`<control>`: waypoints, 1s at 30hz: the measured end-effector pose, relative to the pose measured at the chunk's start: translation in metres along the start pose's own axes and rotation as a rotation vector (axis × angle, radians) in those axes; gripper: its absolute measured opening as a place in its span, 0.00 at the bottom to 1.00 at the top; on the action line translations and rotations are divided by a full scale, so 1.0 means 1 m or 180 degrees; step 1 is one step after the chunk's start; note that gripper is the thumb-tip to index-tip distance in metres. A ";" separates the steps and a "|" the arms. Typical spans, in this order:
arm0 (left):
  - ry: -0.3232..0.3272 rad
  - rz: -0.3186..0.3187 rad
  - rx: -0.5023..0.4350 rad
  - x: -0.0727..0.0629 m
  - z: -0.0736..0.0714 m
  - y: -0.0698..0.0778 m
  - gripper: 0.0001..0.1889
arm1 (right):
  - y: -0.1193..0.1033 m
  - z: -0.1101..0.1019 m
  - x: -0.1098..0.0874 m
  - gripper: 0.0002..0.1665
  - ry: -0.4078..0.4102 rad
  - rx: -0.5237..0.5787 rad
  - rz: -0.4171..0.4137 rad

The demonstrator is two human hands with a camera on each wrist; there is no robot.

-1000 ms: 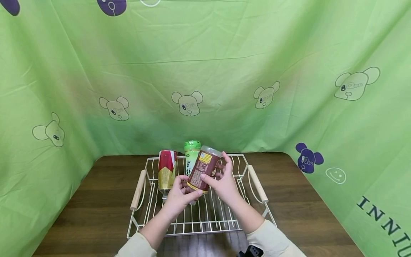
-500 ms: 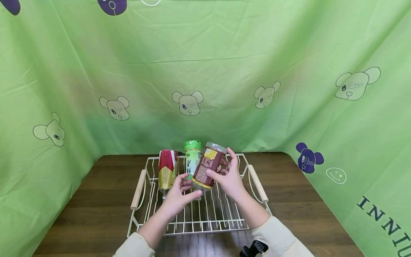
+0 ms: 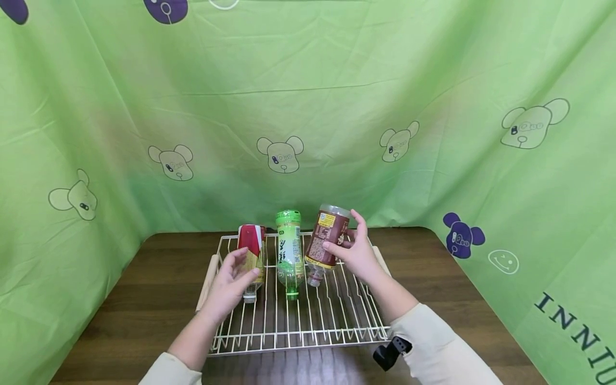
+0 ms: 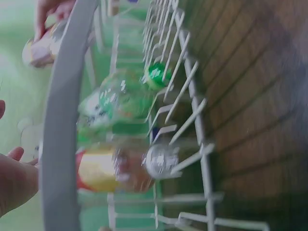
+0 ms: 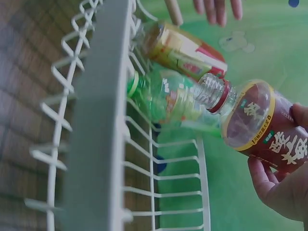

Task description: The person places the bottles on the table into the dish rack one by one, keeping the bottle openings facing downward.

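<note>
In the head view my right hand (image 3: 355, 251) grips a clear plastic bottle (image 3: 329, 235) with a dark red label. It is neck-down and tilted over the right part of a white wire rack (image 3: 308, 336); in the right wrist view its bare neck (image 5: 214, 91) points toward the other bottles. A green-labelled bottle (image 3: 290, 248) stands upside down in the middle of the rack. To its left is another upside-down bottle (image 3: 252, 238) with a red and gold label. My left hand (image 3: 230, 286) is in front of that bottle, fingers loosely bent, holding nothing.
The rack has wooden handles (image 3: 208, 280) at both sides and rows of upright wire prongs. It stands on a dark wooden table (image 3: 130, 321). A green curtain (image 3: 308, 96) with bear prints hangs behind and along both sides.
My left hand has let go of the red-labelled bottle and moved left. My right hand has carried it right and up, and it now stands steeper, with its neck showing.
</note>
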State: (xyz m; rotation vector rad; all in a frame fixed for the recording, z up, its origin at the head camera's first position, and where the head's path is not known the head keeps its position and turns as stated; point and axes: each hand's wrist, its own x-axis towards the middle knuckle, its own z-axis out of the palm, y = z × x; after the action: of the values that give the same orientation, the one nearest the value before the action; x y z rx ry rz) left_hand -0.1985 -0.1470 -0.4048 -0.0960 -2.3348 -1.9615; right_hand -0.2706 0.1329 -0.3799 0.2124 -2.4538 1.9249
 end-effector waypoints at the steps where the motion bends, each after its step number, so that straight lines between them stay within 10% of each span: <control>1: 0.0045 0.0019 0.0007 0.000 -0.005 0.001 0.32 | 0.001 -0.002 0.002 0.63 -0.0014 -0.0029 0.0000; 9: 0.0413 -0.0089 0.0236 0.003 -0.045 -0.001 0.31 | 0.008 -0.015 0.018 0.63 -0.0158 -0.0324 0.0038; 15: 0.0196 -0.0509 0.0583 0.009 -0.069 -0.019 0.34 | 0.015 -0.021 0.031 0.63 -0.0261 -0.0423 0.0145; 30: -0.0049 -0.0686 0.0281 0.015 -0.069 -0.055 0.39 | 0.039 -0.021 0.048 0.64 -0.0444 -0.0677 0.0295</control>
State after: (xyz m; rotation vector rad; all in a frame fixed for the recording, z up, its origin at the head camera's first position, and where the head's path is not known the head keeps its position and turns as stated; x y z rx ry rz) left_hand -0.2177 -0.2247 -0.4455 0.1536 -2.5321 -1.9482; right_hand -0.3245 0.1575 -0.4081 0.2400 -2.7819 1.7169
